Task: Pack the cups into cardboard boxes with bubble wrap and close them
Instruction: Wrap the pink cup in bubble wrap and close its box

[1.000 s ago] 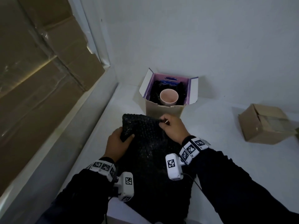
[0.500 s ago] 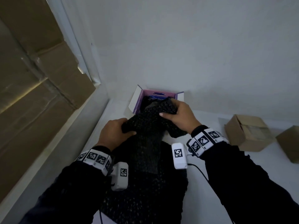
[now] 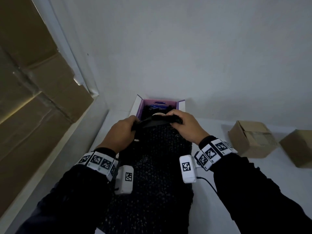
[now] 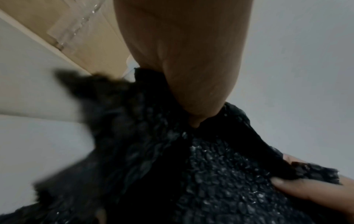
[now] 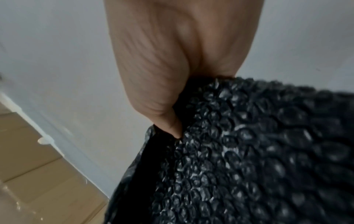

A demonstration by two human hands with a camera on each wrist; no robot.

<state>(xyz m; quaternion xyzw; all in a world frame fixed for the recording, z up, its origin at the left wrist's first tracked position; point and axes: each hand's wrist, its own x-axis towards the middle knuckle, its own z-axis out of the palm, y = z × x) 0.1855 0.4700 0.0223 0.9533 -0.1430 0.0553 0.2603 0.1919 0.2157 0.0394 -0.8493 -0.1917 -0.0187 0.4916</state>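
Holding the black wrap (image 3: 157, 149) by its far edge, both hands sit at the mouth of the open box (image 3: 137, 105) against the wall. The left hand (image 3: 120, 132) has its fingers curled round the left corner of the sheet; the right hand (image 3: 184, 126) pinches the right part of the edge between thumb and fingers, as the right wrist view shows, with the bubbles bulging beside the thumb. Only a pale sliver of the cup (image 3: 158, 114) shows inside the box, just beyond the lifted edge, with more dark wrap around it.

The step in hand looks to be laying this sheet over the cup as top padding. To do it well, keep the edge stretched between the two hands so it goes in flat, not bunched. Carry it to the back wall of the box first, then press it down behind the cup, so the rim is covered all round. The long tail of the sheet trails toward the body over the bench (image 3: 211, 132); it will need folding in or tucking down the front side, else the flaps will not close. The wrap is light and springy, so it may lift again when released; a palm pressed on top should settle it. Avoid tugging sideways, which could tip the cup or shift the box. Two brown boxes (image 3: 251, 137) stand well apart at the right.
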